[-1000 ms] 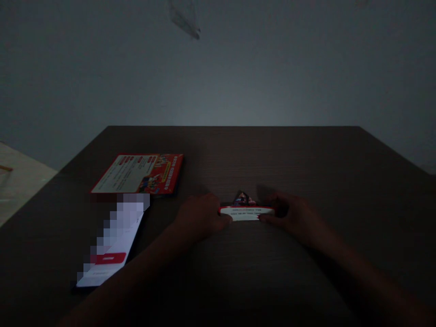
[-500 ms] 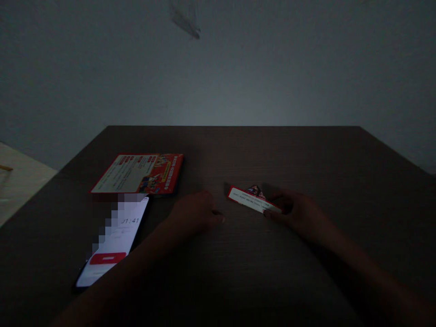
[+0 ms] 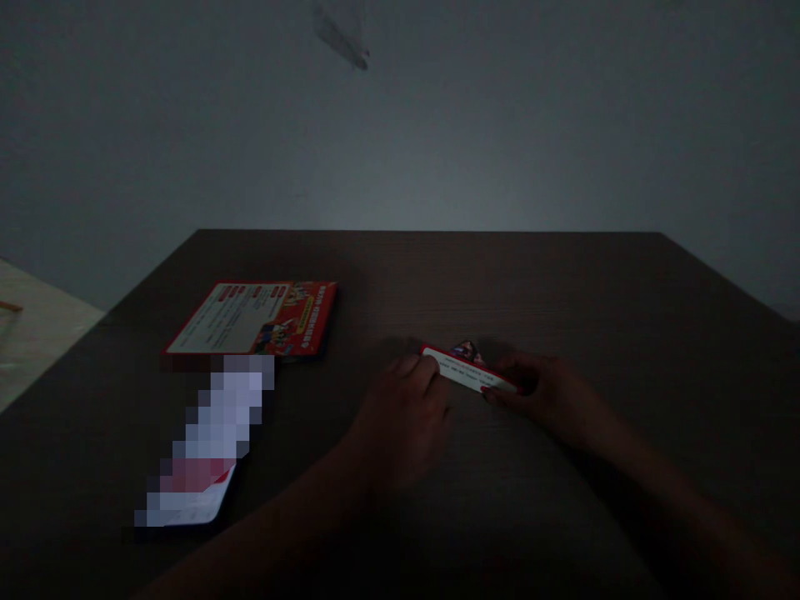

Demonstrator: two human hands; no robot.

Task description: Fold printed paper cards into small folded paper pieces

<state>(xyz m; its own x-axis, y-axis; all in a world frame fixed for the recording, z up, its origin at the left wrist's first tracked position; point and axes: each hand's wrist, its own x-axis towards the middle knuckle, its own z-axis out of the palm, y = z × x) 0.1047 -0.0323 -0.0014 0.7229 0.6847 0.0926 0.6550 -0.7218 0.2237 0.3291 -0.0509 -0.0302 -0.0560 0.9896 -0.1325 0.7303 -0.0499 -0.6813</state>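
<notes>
A narrow white printed card with a red edge (image 3: pixel 462 372) sits tilted just above or on the table, in front of me. Behind its upper edge shows a small dark piece with a coloured picture (image 3: pixel 465 349); how the two join I cannot tell. My right hand (image 3: pixel 550 392) pinches the card's right end between thumb and fingers. At the left end my left hand (image 3: pixel 403 417) is closed, its curled fingers on the corner and its thumb mostly hidden.
On the left of the dark wooden table (image 3: pixel 431 267) lies a red printed box or booklet (image 3: pixel 250 321). Nearer to me is a phone with a lit screen (image 3: pixel 200 450), partly pixelated, beside my left forearm. A pale wall (image 3: pixel 500 117) rises behind the table.
My left hand has moved right from the bare tabletop to the card's left end and closed on it. My right hand and the card have hardly moved.
</notes>
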